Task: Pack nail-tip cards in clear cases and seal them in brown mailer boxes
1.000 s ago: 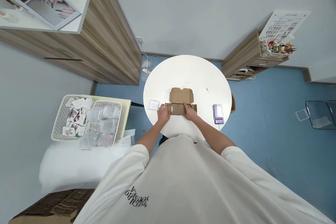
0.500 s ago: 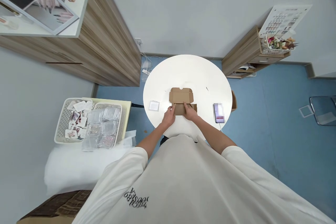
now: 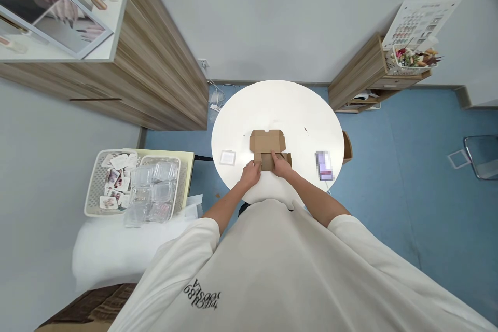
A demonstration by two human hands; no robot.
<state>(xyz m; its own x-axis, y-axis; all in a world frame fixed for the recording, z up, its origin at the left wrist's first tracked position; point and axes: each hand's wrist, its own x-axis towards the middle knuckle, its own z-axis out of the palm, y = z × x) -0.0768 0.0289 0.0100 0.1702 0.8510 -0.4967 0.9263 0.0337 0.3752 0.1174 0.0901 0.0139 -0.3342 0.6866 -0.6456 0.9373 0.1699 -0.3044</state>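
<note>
Holding a half-folded corrugated box (image 3: 267,141), left hand (image 3: 250,174) and right hand (image 3: 281,167) on its front, fingers curled closed on the cardboard

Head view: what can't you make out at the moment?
Head view, the only one:
- Cardboard box: its near part is hidden by the left hand and right hand.
- Phone: blurred, so its screen can't be read.
- Cards in the basket: too small to read.
- Wall chart: too small to read.
- Brown carton: cut off by the bottom edge and partly hidden by the shirt.
</note>
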